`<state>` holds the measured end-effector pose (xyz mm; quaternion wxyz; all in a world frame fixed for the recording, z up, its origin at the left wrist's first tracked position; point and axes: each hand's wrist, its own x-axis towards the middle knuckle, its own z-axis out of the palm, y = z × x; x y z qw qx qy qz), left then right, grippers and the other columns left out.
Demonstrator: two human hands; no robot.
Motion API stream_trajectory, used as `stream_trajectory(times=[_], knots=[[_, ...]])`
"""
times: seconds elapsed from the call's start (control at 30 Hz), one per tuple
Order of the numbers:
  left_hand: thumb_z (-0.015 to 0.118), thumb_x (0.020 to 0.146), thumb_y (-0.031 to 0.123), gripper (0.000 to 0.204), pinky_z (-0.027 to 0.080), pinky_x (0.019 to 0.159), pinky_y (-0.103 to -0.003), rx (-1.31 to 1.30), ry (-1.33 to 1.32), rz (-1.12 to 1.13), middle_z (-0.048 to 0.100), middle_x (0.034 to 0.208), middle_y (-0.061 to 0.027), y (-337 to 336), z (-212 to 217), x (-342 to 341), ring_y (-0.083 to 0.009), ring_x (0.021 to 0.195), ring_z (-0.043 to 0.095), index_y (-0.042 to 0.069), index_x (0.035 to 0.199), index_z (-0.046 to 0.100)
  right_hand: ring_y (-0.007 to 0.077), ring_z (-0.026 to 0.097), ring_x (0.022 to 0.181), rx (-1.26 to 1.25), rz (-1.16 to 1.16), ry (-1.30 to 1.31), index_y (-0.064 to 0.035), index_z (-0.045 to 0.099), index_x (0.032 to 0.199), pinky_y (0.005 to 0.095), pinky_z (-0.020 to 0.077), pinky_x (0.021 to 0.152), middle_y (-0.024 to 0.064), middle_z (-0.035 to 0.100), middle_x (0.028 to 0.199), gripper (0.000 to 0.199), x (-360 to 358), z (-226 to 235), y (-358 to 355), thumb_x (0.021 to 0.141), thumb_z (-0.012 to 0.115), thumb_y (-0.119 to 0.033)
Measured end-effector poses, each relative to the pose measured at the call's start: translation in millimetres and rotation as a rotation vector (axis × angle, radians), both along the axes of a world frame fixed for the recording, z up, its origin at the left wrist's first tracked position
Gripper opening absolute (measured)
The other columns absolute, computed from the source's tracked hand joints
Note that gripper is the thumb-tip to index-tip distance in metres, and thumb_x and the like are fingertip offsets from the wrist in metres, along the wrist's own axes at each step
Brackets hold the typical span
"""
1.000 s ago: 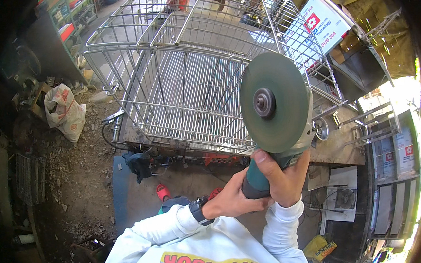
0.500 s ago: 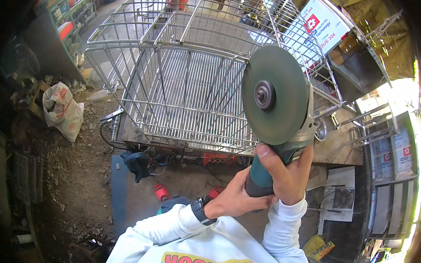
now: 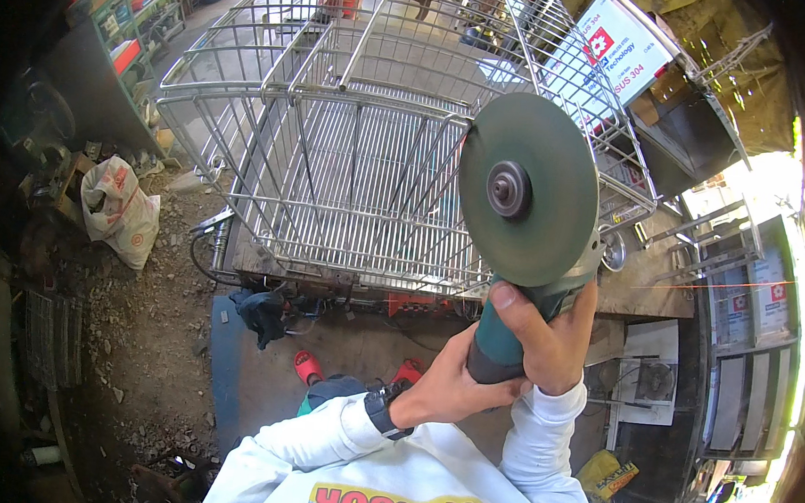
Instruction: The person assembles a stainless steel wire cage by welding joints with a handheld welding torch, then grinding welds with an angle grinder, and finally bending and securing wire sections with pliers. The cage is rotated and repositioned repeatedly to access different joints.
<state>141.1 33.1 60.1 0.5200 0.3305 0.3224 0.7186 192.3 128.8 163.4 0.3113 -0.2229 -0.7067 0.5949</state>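
Observation:
An angle grinder (image 3: 501,340) with a dark teal body is held up in front of me by both hands. My right hand (image 3: 551,344) wraps round its body close to the head, thumb along the side. My left hand (image 3: 454,377), with a black watch on the wrist, is closed round the lower end. The large dark green disc (image 3: 530,219) faces me, smooth and blurred as if spinning. Its upper left rim overlaps the edge of a silver wire cage (image 3: 369,192); whether it touches the wire I cannot tell.
The cage rests on a worn workbench (image 3: 636,287). A thin orange streak crosses the air to the right. A white sack (image 3: 120,210) lies on rubble at left, and a dark cloth (image 3: 262,316) hangs under the bench edge. Metal frames (image 3: 755,317) stand at right.
The disc has shifted slightly down and left. The cage's near left corner sits a little further left. An orange streak has appeared at right. Both hands keep their grip.

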Motion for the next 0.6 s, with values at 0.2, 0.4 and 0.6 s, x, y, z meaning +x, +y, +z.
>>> stream_trajectory(times=[0.2,0.4,0.6], knots=[[0.079,0.082,0.01,0.047,0.052,0.089,-0.031,-0.013,0.004,0.025,0.067,0.108,-0.0044,-2.7,-4.0,-0.5,-0.0116,0.098,0.063,0.001,0.122,0.055,0.0201,0.064,0.103,-0.043,0.026,0.019,0.004,0.045,0.133,0.0347,0.0527,0.089,0.0137,0.063,0.116,0.062,-1.1,-8.5,2.5,0.08,0.077,-0.001],[0.079,0.082,0.01,0.049,0.051,0.091,-0.031,-0.052,0.018,0.026,0.066,0.11,-0.0052,-3.4,-9.2,2.1,-0.0126,0.1,0.063,0.0,0.124,0.054,0.0213,0.065,0.103,-0.119,0.064,0.049,0.0043,0.04,0.138,0.0355,0.0553,0.087,0.0156,0.061,0.12,0.068,-0.2,-14.4,3.9,0.081,0.076,0.001],[0.08,0.082,0.01,0.05,0.052,0.09,-0.031,-0.027,0.032,0.03,0.066,0.109,-0.005,-0.3,-0.2,-6.0,-0.0123,0.099,0.063,0.0,0.124,0.054,0.0223,0.066,0.102,-0.08,0.076,0.046,0.0048,0.04,0.137,0.0355,0.0577,0.08,0.017,0.062,0.118,0.065,-3.7,-7.6,6.9,0.081,0.074,0.003]])
